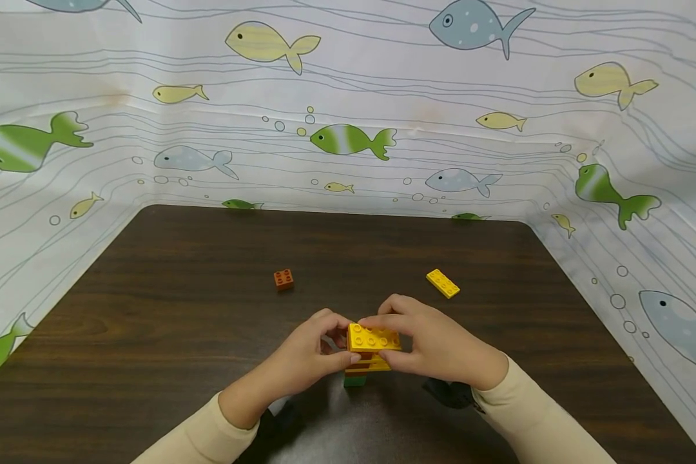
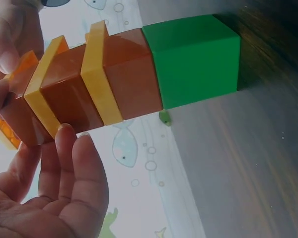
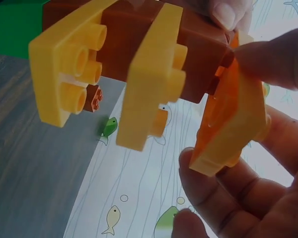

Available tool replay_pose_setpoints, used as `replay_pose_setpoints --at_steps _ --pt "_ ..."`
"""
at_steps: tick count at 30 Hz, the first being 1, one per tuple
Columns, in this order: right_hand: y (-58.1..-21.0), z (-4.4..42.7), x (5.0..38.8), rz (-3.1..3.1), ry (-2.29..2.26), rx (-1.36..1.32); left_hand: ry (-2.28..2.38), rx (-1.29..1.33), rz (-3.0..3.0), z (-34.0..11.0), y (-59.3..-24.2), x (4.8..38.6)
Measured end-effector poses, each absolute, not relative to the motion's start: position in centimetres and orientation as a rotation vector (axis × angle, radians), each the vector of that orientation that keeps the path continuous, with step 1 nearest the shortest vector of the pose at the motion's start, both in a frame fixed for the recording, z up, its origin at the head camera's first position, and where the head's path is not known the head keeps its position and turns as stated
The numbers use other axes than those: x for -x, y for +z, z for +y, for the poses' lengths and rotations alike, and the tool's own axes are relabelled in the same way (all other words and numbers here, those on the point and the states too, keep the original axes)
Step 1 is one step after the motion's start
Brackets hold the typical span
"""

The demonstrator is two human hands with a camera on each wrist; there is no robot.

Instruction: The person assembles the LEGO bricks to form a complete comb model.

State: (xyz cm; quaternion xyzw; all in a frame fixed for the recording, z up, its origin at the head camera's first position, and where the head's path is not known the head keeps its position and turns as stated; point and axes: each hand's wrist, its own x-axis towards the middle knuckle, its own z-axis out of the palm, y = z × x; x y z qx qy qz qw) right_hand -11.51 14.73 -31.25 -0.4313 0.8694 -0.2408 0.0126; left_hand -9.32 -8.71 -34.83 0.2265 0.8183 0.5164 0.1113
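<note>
A tower of toy building blocks stands upright in front of me, with a green block (image 2: pixel 198 67) at its base. Above that, brown blocks (image 2: pixel 131 74) alternate with yellow plates (image 2: pixel 102 74) that stick out to the right. My left hand (image 1: pixel 304 351) holds the tower near its top, fingers and thumb about the uppermost brown block. With my right hand (image 1: pixel 432 338) I pinch the top yellow plate (image 1: pixel 374 338) between thumb and fingers. In the right wrist view that plate tilts against the topmost brown block, whose studs show in a gap.
On the dark wooden table (image 1: pixel 180 309), a loose brown block (image 1: pixel 283 279) lies beyond my left hand. A loose yellow plate (image 1: pixel 443 283) lies beyond my right hand. A fish-patterned white sheet (image 1: pixel 348 84) walls the back and sides.
</note>
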Motion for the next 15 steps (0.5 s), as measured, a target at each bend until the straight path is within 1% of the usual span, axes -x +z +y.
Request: replay_pose_setpoints --at_steps 7,15 --pt "-30.92 14.50 11.47 2.729 -0.662 1.399 1.532 -0.720 2.415 -8.78 -35.08 9.38" --pt "-30.53 14.18 11.32 2.746 -0.567 1.385 1.535 -0.719 2.418 -8.89 -34.94 9.26"
